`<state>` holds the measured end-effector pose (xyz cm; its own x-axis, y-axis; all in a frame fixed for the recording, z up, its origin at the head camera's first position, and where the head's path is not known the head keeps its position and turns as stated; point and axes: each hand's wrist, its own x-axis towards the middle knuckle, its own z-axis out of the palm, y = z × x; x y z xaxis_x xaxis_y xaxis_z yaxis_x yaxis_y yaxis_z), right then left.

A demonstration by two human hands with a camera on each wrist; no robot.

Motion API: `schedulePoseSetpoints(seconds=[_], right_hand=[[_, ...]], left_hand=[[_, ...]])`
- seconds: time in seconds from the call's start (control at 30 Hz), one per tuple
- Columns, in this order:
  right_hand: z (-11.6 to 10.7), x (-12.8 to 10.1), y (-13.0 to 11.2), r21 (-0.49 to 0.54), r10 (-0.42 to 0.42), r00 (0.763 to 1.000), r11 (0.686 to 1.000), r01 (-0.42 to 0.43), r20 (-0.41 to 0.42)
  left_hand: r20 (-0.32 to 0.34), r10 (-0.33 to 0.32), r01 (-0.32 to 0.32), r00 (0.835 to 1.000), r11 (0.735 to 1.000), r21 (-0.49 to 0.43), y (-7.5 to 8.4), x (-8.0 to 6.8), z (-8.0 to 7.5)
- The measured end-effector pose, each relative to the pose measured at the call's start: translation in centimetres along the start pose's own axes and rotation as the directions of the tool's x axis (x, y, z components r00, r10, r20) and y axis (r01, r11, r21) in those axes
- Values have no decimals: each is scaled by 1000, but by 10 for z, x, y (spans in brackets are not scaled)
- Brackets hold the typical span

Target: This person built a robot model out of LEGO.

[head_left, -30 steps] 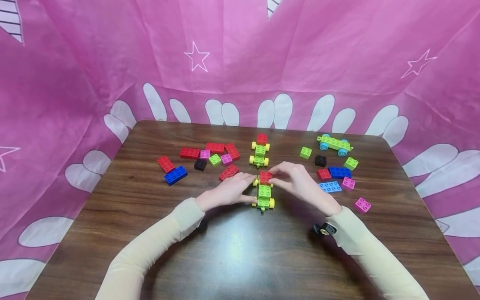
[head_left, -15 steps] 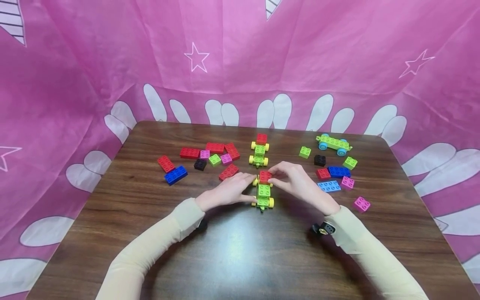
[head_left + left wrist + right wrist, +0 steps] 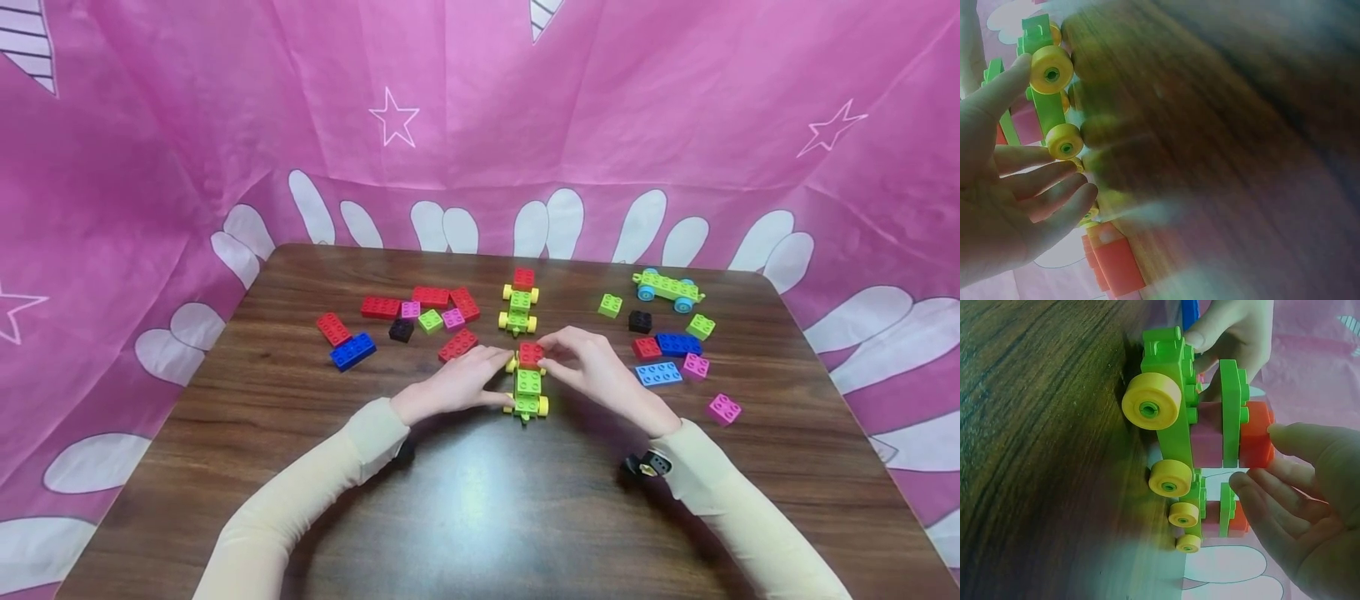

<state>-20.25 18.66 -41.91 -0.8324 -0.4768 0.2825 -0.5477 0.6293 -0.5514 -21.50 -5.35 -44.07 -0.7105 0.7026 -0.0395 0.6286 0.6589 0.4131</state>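
Note:
My right hand [image 3: 588,367] pinches a red toy brick [image 3: 1255,434] between thumb and fingers. That brick sits on a green plate [image 3: 1230,419], with a pink brick [image 3: 1207,434] beneath it on a green wheeled base [image 3: 1174,434]. Together they form a small toy car standing on the table. On the car's left side lies my left hand [image 3: 457,383], thumb and fingers spread along it. The left wrist view shows the thumb close by one yellow wheel [image 3: 1052,70] and the fingers by another yellow wheel [image 3: 1064,142]. A similar car [image 3: 519,310], topped with red, stands just beyond.
Red, blue, pink, green and black bricks lie left of the cars, among them a blue brick [image 3: 352,352]. More lie to the right, including a light blue brick [image 3: 658,373] and a pink brick [image 3: 724,409]. A green base with blue wheels [image 3: 667,287] stands back right.

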Motion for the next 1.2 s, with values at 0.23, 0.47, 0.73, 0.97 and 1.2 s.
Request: schedulePoseSetpoints(seconds=[0.23, 0.47, 0.73, 0.97, 1.2], right_hand=[[0, -1, 0, 18, -8, 1000, 1000, 8, -11], [0, -2, 1, 35, -2, 1000, 999, 2, -9], [0, -4, 1, 18, 10, 1000, 1000, -9, -10], [0, -7, 2, -9, -2, 999, 1000, 2, -37], [-2, -10, 3, -18, 19, 999, 1000, -19, -38]], left_hand=[[-28, 22, -22, 999, 999, 26, 0, -1, 1], [-29, 31, -31, 999, 999, 20, -2, -1, 1], [-8, 19, -19, 1000, 1000, 7, 0, -3, 0], [-32, 37, -35, 999, 999, 40, 4, -4, -1], [-37, 46, -44, 998, 998, 51, 7, -1, 0]])
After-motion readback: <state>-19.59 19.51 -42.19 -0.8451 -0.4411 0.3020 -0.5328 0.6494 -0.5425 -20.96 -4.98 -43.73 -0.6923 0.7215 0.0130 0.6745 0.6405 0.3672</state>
